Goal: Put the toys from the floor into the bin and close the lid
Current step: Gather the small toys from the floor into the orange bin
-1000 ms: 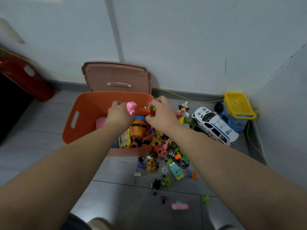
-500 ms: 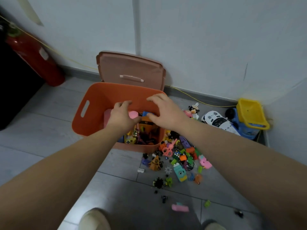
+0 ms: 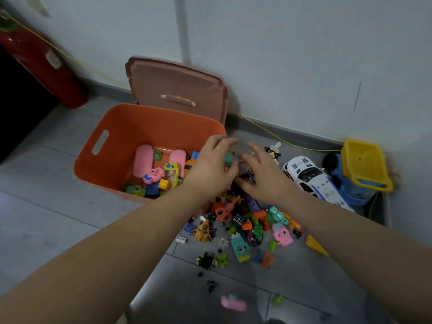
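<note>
The orange bin (image 3: pixel 149 114) stands open on the grey floor with several toys in it, among them pink pieces (image 3: pixel 144 160) and coloured blocks (image 3: pixel 161 181). Its brownish-pink lid (image 3: pixel 177 90) leans upright against the wall behind it. A heap of small toys (image 3: pixel 245 220) lies on the floor just right of the bin. My left hand (image 3: pixel 210 170) hovers at the bin's right edge, fingers spread. My right hand (image 3: pixel 263 177) is beside it over the top of the heap, fingers apart and touching small dark toys.
A white police car (image 3: pixel 311 181) and a blue truck with a yellow tipper (image 3: pixel 362 167) sit in the right corner. A small figurine (image 3: pixel 272 152) stands behind the heap. A red cylinder (image 3: pixel 42 66) leans at the left wall. Stray pieces (image 3: pixel 233 302) lie nearer me.
Both hands let go of the pink and red pieces over the bin, then moved right and down from the bin onto the heap of toys.
</note>
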The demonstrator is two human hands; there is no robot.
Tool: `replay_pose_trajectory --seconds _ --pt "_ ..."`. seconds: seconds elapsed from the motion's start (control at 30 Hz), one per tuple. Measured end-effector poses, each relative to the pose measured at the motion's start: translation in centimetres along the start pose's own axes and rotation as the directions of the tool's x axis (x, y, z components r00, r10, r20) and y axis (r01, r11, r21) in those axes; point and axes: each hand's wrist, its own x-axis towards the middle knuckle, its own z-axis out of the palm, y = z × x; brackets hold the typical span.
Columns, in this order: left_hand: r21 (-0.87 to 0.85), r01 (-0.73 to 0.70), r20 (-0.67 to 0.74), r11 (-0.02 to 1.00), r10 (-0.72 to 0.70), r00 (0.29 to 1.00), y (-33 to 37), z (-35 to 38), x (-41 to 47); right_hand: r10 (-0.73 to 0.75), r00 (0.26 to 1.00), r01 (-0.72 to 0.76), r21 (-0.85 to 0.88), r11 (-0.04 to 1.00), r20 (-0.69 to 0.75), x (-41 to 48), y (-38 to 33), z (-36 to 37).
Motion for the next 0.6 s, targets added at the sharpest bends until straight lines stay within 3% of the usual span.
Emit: replay_pose_trajectory --seconds 0.17,0.3,0.5,0.6 --pt "0.04 -0.018 0.127 0.999 0.013 0.992 1.7 5.0 -0.3 0.026 0.992 -0.02 -0.047 0.999 0.125 -3.7 4.1 3.6" --pt "0.111 0.084 0.268 0.99 -0.111 0.957 0.5 8.6 -1.2 0.114 0.968 -0.095 -0.092 0.991 0.223 -6.4 6.3 5.0" --pt "0.28 0.238 0.427 0.93 -0.342 0.837 -1.5 11.7 -3.0 0.302 0.885 -0.248 -0.189 0.95 0.354 -8.4 9.2 7.1" --pt "0.373 0.239 0.489 0.896 -0.409 0.77 -3.0 13.5 -3.9 0.367 0.842 -0.297 -0.228 0.927 0.396 -9.0 9.8 7.7"
